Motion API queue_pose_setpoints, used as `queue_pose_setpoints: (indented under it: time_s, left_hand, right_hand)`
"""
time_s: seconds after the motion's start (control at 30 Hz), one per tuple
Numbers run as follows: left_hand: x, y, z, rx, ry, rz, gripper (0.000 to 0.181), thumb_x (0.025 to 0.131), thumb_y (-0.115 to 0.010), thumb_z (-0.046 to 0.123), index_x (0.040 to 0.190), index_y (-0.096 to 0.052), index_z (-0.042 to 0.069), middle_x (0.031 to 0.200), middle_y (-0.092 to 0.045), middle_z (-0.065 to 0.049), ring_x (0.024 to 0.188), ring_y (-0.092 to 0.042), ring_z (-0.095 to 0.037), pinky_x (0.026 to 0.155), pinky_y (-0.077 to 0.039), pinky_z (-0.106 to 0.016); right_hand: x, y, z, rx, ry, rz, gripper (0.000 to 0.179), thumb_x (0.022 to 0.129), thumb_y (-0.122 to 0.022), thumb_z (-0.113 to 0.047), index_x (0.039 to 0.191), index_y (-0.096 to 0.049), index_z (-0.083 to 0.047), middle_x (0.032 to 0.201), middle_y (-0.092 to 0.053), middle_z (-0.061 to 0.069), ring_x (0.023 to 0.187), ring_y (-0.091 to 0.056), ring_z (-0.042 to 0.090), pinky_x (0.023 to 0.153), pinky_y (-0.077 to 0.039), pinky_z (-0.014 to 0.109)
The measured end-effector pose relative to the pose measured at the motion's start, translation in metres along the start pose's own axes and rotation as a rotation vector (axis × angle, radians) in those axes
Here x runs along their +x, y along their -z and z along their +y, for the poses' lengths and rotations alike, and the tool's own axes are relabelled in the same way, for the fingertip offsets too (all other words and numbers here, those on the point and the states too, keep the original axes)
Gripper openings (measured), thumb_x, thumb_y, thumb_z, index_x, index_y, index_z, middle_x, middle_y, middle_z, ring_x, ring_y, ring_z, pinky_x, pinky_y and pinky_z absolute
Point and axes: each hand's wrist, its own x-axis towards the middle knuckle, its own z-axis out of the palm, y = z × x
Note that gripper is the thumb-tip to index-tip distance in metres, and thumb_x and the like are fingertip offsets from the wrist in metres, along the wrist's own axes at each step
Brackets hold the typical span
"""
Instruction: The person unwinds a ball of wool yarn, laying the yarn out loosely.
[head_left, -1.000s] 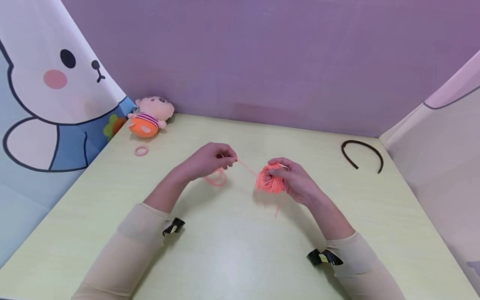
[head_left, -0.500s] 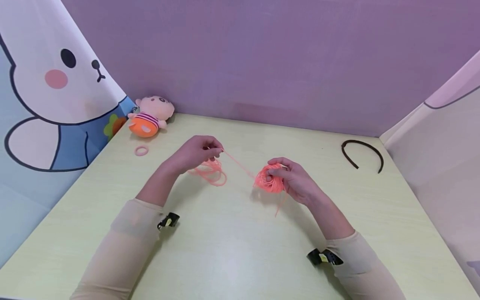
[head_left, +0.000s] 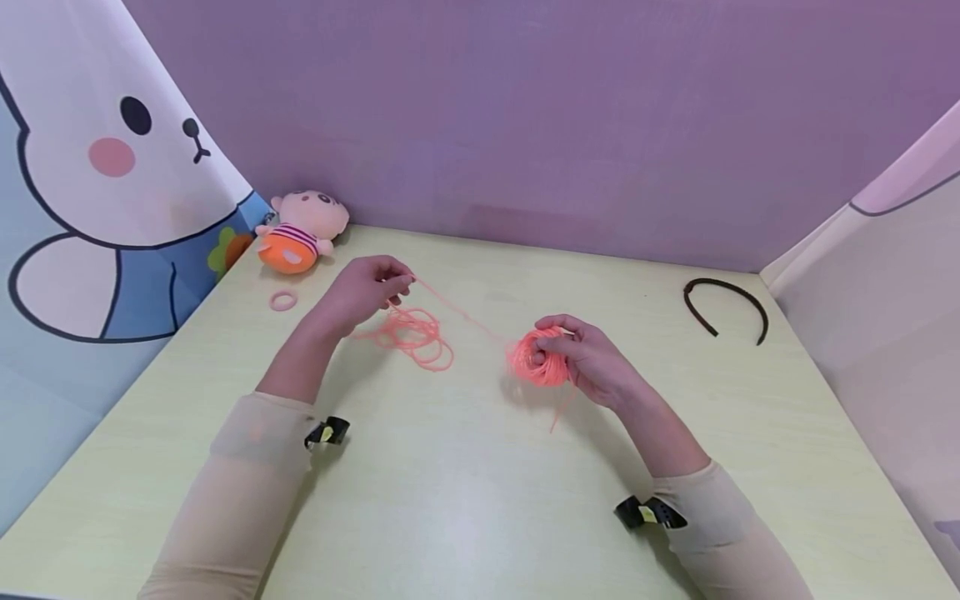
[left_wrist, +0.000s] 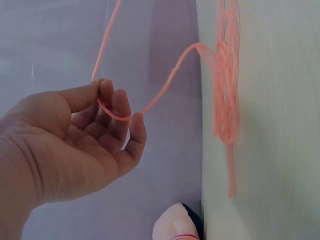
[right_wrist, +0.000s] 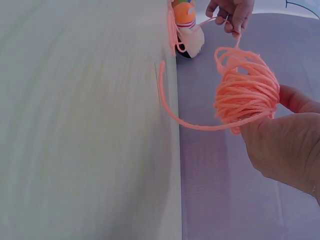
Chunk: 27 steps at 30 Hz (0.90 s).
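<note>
The coral yarn ball (right_wrist: 247, 92) is held up off the bench (head_left: 450, 500), gripped by the right hand (head_left: 592, 367): the thumb sits at its middle and other fingers curl round it. A short loose tail (right_wrist: 192, 125) of yarn hangs from the ball on its near side; I cannot tell whether its end touches the bench.

From the ball a strand (head_left: 467, 317) runs up and leftward to the left hand (head_left: 363, 287), which pinches it between thumb and forefinger, to the left of the ball and a little farther back. In the left wrist view the yarn then crosses the other bent fingers and drops to a heap of loose loops (left_wrist: 227, 100) lying on the bench, left of the ball and below that hand.

Well to the left of the ball lies a pink ring (head_left: 273, 302), and just behind the ring a plush toy (head_left: 300, 237) in a striped top and orange bottoms. Well to the right of the ball and farther back is a dark curved band (head_left: 720, 282), its ends toward the near side. Behind the ball, past the bench, hangs a purple backdrop (head_left: 525, 125).
</note>
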Motion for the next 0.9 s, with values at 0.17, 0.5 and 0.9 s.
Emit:
queue_pose_setpoints:
  time_s: [0.17, 0.5, 0.9]
  left_hand:
    - [0.000, 0.010, -0.006, -0.034, 0.043, 0.090, 0.028, 0.106, -0.054, 0.021, 0.123, -0.062, 0.000, 0.111, -0.062, -0.019, 0.098, -0.062, -0.034, 0.089, -0.052, -0.043]
    - [-0.002, 0.024, -0.007, -0.091, 0.127, 0.207, 0.030, 0.106, -0.054, 0.022, 0.127, -0.061, 0.002, 0.113, -0.061, -0.018, 0.090, -0.061, -0.024, 0.088, -0.053, -0.042]
    - [-0.004, 0.028, -0.010, -0.093, 0.153, 0.249, 0.032, 0.106, -0.055, 0.024, 0.127, -0.061, 0.001, 0.116, -0.061, -0.020, 0.086, -0.061, -0.020, 0.072, -0.053, -0.025]
  right_hand:
    - [0.000, 0.000, 0.000, -0.006, -0.002, -0.006, 0.042, 0.100, -0.056, 0.004, 0.136, -0.037, 0.011, 0.099, -0.065, 0.012, 0.077, -0.068, 0.014, 0.068, -0.057, 0.023]
    - [0.000, 0.001, 0.001, -0.004, 0.001, -0.009, 0.038, 0.100, -0.056, 0.003, 0.133, -0.040, 0.010, 0.099, -0.067, 0.011, 0.077, -0.069, 0.014, 0.066, -0.056, 0.023]
    - [-0.001, 0.001, 0.000, -0.052, 0.002, 0.026, 0.034, 0.100, -0.058, 0.001, 0.130, -0.045, 0.006, 0.097, -0.066, 0.007, 0.075, -0.064, 0.011, 0.062, -0.052, 0.020]
